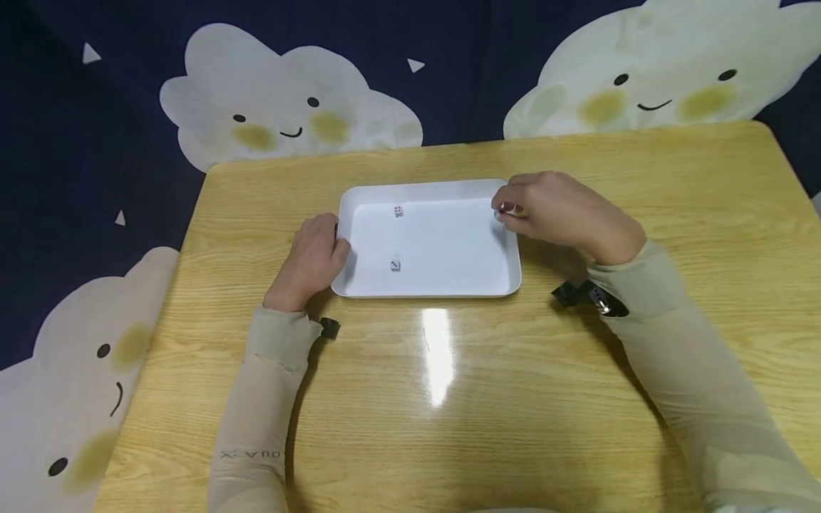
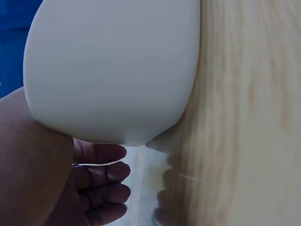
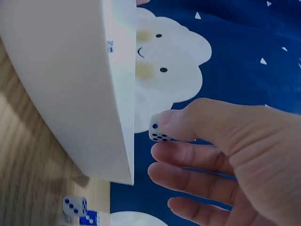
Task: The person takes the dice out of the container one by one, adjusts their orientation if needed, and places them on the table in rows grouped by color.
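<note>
A shallow white tray (image 1: 452, 249) lies on the wooden table. My left hand (image 1: 312, 251) grips its left end, the thumb over the rim and the fingers along the outside. Above the tray's far right corner my right hand (image 1: 553, 210) pinches a small white die (image 3: 159, 133) with blue dots between thumb and forefinger. Inside the tray, toward the left, sit two more dice: one with red dots (image 1: 398, 211) near the far wall, one with dark dots (image 1: 395, 266) nearer the front.
The right wrist view shows a white die (image 3: 75, 205) and a blue die (image 3: 89, 218) outside the tray wall, low in the picture. A dark blue cloth with smiling clouds (image 1: 288, 92) hangs past the table's far edge. Wood surface (image 1: 385, 427) extends in front of the tray.
</note>
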Demonstrator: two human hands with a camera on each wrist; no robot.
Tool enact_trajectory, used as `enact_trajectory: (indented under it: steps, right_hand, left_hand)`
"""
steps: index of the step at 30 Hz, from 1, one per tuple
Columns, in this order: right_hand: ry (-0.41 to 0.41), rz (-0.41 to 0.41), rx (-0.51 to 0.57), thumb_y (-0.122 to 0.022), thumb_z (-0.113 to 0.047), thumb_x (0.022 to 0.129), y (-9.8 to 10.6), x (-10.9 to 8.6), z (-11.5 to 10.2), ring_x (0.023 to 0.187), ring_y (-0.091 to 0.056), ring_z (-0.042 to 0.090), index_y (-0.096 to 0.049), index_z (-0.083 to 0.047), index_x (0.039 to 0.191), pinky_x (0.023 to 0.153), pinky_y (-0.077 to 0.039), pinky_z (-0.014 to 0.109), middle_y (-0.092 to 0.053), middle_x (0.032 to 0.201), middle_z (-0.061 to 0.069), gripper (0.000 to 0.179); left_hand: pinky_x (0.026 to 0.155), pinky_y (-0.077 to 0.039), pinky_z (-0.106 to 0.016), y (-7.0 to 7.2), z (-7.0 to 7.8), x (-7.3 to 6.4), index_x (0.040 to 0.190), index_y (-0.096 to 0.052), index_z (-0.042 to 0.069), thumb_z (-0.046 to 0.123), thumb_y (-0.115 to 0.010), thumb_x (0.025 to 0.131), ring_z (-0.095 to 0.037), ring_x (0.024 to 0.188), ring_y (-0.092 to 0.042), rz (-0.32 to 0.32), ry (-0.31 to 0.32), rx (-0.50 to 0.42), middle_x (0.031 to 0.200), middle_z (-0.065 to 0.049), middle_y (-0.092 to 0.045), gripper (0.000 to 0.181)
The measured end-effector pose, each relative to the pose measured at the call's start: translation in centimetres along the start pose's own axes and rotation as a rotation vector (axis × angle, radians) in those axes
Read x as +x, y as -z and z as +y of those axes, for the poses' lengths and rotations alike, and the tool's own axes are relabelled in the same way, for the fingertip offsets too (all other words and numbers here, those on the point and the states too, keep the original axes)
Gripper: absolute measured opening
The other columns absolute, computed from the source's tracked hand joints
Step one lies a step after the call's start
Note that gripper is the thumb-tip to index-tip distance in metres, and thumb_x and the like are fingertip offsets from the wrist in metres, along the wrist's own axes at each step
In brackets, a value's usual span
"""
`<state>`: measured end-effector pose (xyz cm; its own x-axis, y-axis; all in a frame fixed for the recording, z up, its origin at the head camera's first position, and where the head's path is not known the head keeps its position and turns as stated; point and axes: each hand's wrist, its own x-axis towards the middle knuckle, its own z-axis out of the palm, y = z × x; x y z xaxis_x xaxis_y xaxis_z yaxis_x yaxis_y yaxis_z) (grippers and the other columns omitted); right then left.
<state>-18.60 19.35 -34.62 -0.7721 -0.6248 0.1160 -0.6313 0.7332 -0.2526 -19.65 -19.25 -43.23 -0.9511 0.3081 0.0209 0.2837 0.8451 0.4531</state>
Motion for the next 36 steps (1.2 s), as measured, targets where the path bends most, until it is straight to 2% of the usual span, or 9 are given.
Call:
enact_trajectory:
  steps: [6,13,19,29,36]
  right_hand:
    - [-0.066,-0.014,-0.002,-0.071,-0.01,0.093,0.7,-0.3,0.8,0.084,-0.069,0.022,-0.075,-0.005,0.104,0.078,-0.056,0.042,-0.075,0.098,0.011,0.012]
    - [-0.094,-0.03,-0.007,-0.073,-0.009,0.092,0.8,-0.4,1.9,0.079,-0.063,0.021,-0.076,-0.004,0.108,0.074,-0.051,0.04,-0.074,0.096,0.01,0.017]
    - [-0.156,-0.077,-0.009,-0.072,-0.014,0.094,1.0,-0.7,2.7,0.084,-0.066,0.022,-0.076,-0.006,0.109,0.078,-0.053,0.041,-0.075,0.099,0.01,0.018]
    - [-0.232,-0.173,-0.021,-0.068,-0.015,0.095,1.4,-1.1,4.3,0.084,-0.062,0.021,-0.075,-0.007,0.11,0.078,-0.05,0.041,-0.074,0.098,0.01,0.018]
    - [-0.315,-0.244,-0.015,-0.065,-0.016,0.096,1.3,-1.3,5.1,0.088,-0.061,0.024,-0.074,-0.008,0.112,0.082,-0.049,0.043,-0.074,0.105,0.01,0.02]
  left_hand:
    - [0.092,-0.038,-0.049,0.1,0.0,-0.1,0.108,-0.054,-0.006,0.016,-0.038,0.097,-0.038,0.095,-0.048,-0.004,-0.002,0.003,0.095,-0.019,-0.054,0.029]
    - [0.084,-0.037,-0.046,0.0,-0.2,-0.1,0.104,-0.053,-0.005,0.016,-0.038,0.096,-0.037,0.089,-0.047,0.02,-0.018,-0.001,0.09,-0.017,-0.051,0.027]
    - [0.083,-0.035,-0.043,0.0,0.0,-0.1,0.102,-0.053,-0.003,0.018,-0.039,0.096,-0.036,0.088,-0.046,0.024,-0.012,-0.003,0.09,-0.016,-0.051,0.026]
    - [0.085,-0.036,-0.046,0.0,0.0,0.0,0.105,-0.053,-0.004,0.018,-0.038,0.096,-0.037,0.091,-0.047,0.01,0.005,-0.01,0.093,-0.018,-0.052,0.029]
    - [0.087,-0.037,-0.047,0.0,-0.1,0.0,0.107,-0.053,-0.005,0.016,-0.037,0.096,-0.037,0.094,-0.046,0.005,0.001,-0.009,0.094,-0.018,-0.053,0.029]
